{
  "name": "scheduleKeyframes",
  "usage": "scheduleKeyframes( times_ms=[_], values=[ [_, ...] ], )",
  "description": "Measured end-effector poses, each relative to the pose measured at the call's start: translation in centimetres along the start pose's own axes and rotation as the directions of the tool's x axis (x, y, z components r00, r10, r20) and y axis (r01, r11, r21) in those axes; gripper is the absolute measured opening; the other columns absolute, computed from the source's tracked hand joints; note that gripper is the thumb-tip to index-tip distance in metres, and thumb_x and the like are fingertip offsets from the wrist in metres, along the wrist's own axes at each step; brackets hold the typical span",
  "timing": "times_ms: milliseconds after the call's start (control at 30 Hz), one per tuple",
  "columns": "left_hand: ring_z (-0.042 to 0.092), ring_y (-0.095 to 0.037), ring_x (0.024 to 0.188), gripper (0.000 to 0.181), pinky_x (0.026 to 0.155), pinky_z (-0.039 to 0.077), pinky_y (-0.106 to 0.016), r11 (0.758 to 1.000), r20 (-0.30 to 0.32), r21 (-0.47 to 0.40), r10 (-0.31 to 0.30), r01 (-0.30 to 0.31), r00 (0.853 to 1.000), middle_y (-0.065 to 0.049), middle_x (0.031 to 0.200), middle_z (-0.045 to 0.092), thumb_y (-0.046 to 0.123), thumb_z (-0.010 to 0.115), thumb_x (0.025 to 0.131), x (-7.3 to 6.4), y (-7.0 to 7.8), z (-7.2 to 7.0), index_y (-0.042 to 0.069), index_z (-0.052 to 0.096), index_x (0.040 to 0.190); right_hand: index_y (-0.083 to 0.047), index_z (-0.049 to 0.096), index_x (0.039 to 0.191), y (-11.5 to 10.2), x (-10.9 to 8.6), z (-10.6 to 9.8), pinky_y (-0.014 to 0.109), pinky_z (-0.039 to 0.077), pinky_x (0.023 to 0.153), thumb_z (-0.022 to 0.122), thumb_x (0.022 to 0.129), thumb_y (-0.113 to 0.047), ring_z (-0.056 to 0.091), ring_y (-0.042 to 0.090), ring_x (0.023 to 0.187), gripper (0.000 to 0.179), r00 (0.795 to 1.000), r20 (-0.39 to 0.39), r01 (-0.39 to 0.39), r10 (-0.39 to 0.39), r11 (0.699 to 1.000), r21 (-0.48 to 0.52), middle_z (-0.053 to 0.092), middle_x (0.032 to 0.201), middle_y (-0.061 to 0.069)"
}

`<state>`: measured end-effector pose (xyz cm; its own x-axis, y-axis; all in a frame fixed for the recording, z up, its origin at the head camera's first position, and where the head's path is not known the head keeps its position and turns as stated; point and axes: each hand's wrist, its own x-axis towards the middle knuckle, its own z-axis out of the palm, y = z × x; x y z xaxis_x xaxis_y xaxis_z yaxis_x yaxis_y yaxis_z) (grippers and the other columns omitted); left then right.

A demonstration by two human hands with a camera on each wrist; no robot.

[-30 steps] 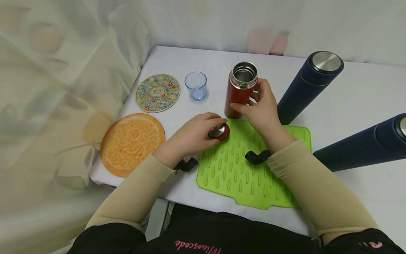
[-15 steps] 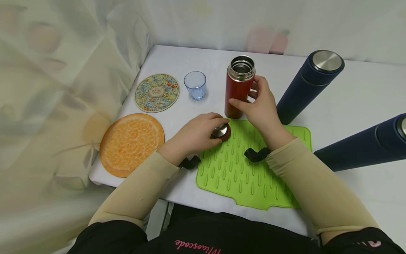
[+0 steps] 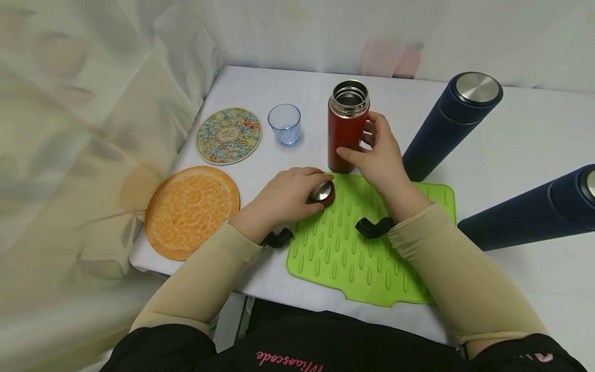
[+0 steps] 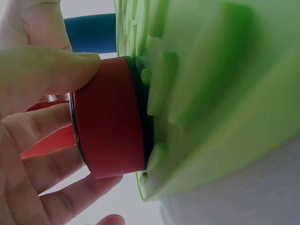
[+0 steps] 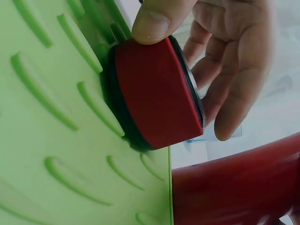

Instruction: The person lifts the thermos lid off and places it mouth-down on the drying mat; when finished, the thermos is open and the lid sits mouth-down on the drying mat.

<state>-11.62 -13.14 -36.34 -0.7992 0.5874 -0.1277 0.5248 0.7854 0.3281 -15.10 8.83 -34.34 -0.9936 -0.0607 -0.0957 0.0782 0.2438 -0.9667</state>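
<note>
A red thermos lid (image 4: 110, 119) with a metal top lies flat on the green ridged mat (image 3: 353, 258), near its far left corner. My left hand (image 3: 287, 199) grips this lid from the left, thumb on the near side and fingers round the far side. Just beyond the mat's far edge stands a red thermos (image 3: 346, 137), upright, its steel mouth uncovered. My right hand (image 3: 382, 155) holds the thermos on its right side, thumb across the front and fingers behind, partly hidden. In the right wrist view, the lid's dark lower edge meets the mat's ridges.
Two tall navy thermoses (image 3: 448, 126) with steel-topped lids stand to the right. Left of the red thermos is a small blue glass (image 3: 285, 125). A patterned round coaster (image 3: 229, 136) and an orange round mat (image 3: 192, 212) lie at the left, beside a curtain (image 3: 79, 155).
The red thermos has straightened from a slight lean toward me, its mouth shifting away and a little left. The left hand and lid have barely moved.
</note>
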Motion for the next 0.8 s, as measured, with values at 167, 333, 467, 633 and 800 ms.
scheduleKeyframes(
  times_ms=[167,333,467,633,800],
  values=[
    [0.067,-0.028,0.136,0.058,0.117,0.053,-0.046,1.000,0.006,0.009,0.007,-0.007,1.000,-0.004,0.153,0.067,0.033,0.079,0.103,-0.1,0.1,-0.1,0.018,0.063,0.157,-0.020,0.029,0.174,0.2,-0.5,-0.2,0.051,0.038,0.132,0.082,0.098,-0.008,0.043,0.030,0.162,0.094,1.000,0.018,-0.002,0.002,1.000,-0.003,0.043,0.176,0.007],
    [0.061,-0.031,0.146,0.066,0.122,0.049,-0.048,1.000,0.056,0.001,-0.028,0.028,0.998,-0.008,0.165,0.058,0.032,0.079,0.103,-0.4,0.4,-0.4,0.020,0.056,0.164,-0.028,0.025,0.177,0.2,-1.4,-0.6,0.053,0.037,0.132,0.083,0.097,-0.008,0.042,0.029,0.163,0.100,0.999,0.037,0.002,-0.002,1.000,-0.004,0.037,0.180,0.002],
    [0.055,-0.032,0.153,0.070,0.126,0.046,-0.049,0.998,0.061,-0.007,-0.062,0.063,0.996,-0.010,0.170,0.052,0.035,0.079,0.103,-0.7,0.6,-0.7,0.022,0.053,0.166,-0.030,0.027,0.176,0.1,-2.9,-1.6,0.055,0.039,0.131,0.083,0.097,-0.008,0.044,0.029,0.162,0.099,0.999,0.029,0.029,-0.029,1.000,0.007,0.038,0.179,0.000],
    [0.062,-0.025,0.144,0.062,0.122,0.048,-0.044,0.998,-0.033,-0.022,-0.051,0.050,0.998,-0.003,0.158,0.063,0.031,0.078,0.103,-1.5,1.0,-1.4,0.018,0.060,0.160,-0.021,0.035,0.173,0.3,-4.9,-3.3,0.053,0.045,0.127,0.081,0.098,-0.003,0.054,0.031,0.154,0.090,0.997,-0.012,0.080,-0.079,0.996,0.029,0.048,0.172,0.007],
    [0.068,-0.022,0.132,0.051,0.114,0.054,-0.044,0.997,-0.102,-0.071,-0.042,0.035,0.994,0.000,0.144,0.072,0.029,0.073,0.106,-2.9,1.2,-2.0,0.019,0.065,0.155,-0.011,0.056,0.154,1.3,-7.1,-5.4,0.027,0.055,0.108,0.075,0.102,-0.001,0.066,0.021,0.130,0.057,0.989,-0.071,0.135,-0.128,0.987,0.090,0.069,0.141,0.004]
  ],
)
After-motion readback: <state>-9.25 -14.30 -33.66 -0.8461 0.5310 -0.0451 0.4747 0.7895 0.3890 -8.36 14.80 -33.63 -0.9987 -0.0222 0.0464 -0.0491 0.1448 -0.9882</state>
